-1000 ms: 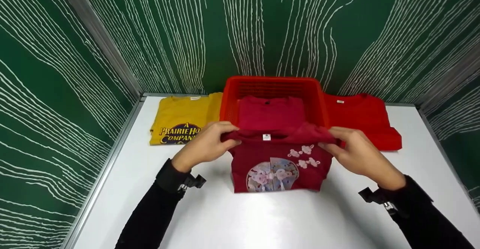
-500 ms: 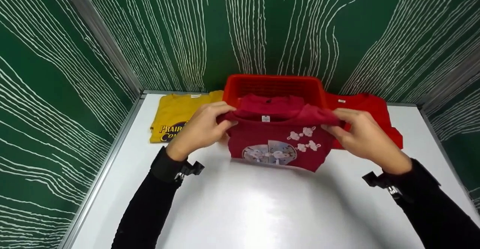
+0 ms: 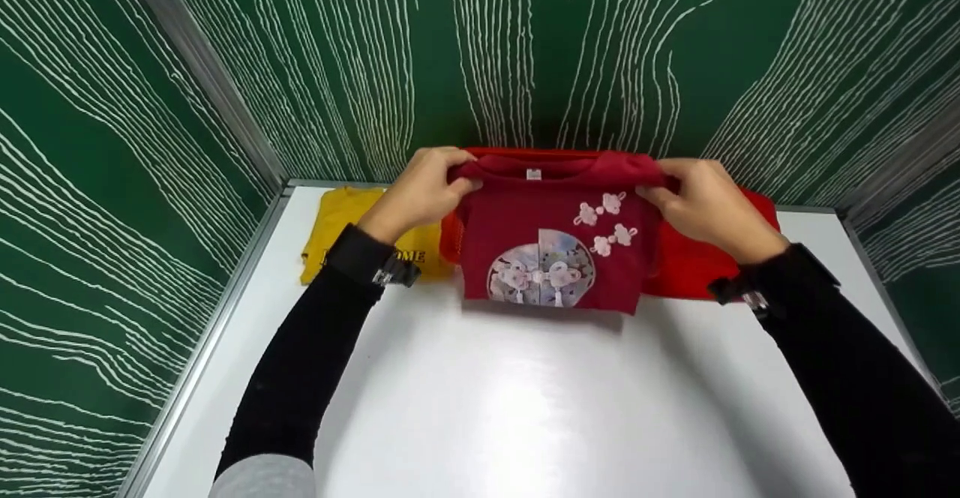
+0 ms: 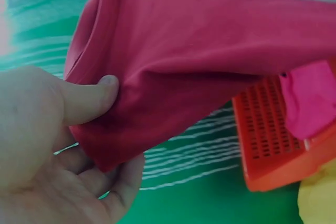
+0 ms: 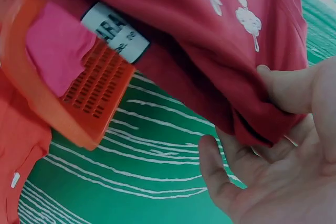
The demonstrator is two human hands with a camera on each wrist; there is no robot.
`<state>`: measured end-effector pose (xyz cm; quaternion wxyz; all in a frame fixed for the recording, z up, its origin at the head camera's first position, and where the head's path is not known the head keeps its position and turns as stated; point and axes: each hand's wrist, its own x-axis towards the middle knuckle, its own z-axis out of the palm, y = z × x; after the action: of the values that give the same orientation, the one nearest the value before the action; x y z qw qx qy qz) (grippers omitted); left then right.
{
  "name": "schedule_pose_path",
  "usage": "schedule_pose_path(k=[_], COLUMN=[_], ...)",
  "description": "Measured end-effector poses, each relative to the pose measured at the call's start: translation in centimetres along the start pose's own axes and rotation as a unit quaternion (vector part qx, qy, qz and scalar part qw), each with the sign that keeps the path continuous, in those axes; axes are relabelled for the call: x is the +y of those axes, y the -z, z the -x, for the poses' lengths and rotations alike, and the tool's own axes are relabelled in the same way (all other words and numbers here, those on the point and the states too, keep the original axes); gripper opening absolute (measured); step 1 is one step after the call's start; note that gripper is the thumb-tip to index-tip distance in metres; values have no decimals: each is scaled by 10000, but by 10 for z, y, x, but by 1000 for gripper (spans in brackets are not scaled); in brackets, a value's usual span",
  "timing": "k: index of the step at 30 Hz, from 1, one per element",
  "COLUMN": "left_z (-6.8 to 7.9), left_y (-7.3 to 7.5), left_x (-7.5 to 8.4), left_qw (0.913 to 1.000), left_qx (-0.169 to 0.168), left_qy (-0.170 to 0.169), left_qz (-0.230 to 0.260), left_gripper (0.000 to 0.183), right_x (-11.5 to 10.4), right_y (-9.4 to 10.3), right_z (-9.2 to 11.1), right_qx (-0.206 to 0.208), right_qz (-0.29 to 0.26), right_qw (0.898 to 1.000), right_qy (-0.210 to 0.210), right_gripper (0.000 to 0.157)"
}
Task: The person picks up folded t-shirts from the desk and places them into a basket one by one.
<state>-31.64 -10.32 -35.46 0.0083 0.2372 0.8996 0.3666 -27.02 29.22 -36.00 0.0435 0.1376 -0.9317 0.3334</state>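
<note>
A folded dark red T-shirt [image 3: 555,213] with a round floral print and pale knot motifs hangs between both hands. My left hand [image 3: 431,189] pinches its upper left corner, thumb in front and fingers behind. At the upper right corner my right hand [image 3: 701,202] grips the cloth the same way. The shirt covers most of the red plastic basket [image 4: 273,135] in the head view. Inside that basket a pink-red folded shirt [image 5: 55,48] shows in both wrist views. A white neck label [image 5: 115,32] shows at the held shirt's collar.
Left of the basket lies a folded yellow T-shirt [image 3: 345,213] with dark lettering. To the right is a folded bright red T-shirt [image 3: 690,265]. Green walls with white wavy lines rise behind and beside the white table [image 3: 525,408].
Both hands have carried the dark red shirt up and away from me, from in front of the basket to over it. The basket and the shirt inside are now mostly covered in the head view.
</note>
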Motion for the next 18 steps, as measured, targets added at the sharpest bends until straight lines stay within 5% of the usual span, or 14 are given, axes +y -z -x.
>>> schedule_pose_path(k=[9, 18], left_z=[-35, -61], left_y=[-7, -31], left_x=[-13, -35], left_qw=[9994, 9952], left_qx=[150, 212], left_qy=[47, 301], left_qz=[-307, -909], left_gripper=[17, 19], right_x=[19, 41], right_y=[-10, -45], right_z=[-33, -56], right_qx=[181, 374], right_qz=[89, 680], right_qw=[9998, 9969], right_qy=[-23, -107], right_gripper=[27, 17])
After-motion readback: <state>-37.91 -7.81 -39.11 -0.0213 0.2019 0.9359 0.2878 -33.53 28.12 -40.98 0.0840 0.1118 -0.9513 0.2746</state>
